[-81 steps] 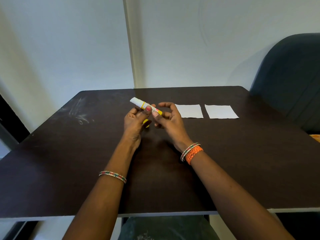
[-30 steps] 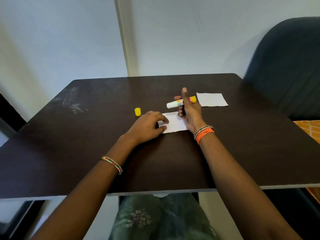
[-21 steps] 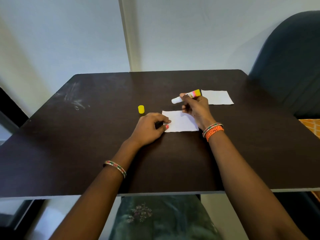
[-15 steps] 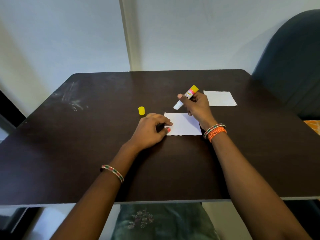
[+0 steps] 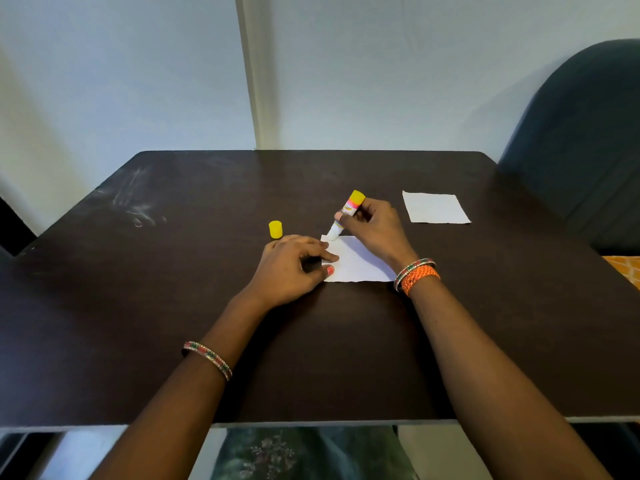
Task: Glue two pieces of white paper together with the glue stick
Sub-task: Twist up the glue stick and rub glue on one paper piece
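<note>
One white paper piece lies at the table's middle. My left hand rests on its left edge, fingertips pressing it flat. My right hand grips the uncapped glue stick, tilted with its yellow base up and its white tip touching the paper's far left corner. The yellow cap stands on the table just left of the paper. The second white paper piece lies flat further right and back, untouched.
The dark brown table has chalky smudges at its back left. A dark blue chair back stands at the right rear corner. White walls rise behind the table.
The cap came off and now stands on the table. My left hand pinned the near paper. My right hand tipped the glue stick down until its tip met the paper's corner.
</note>
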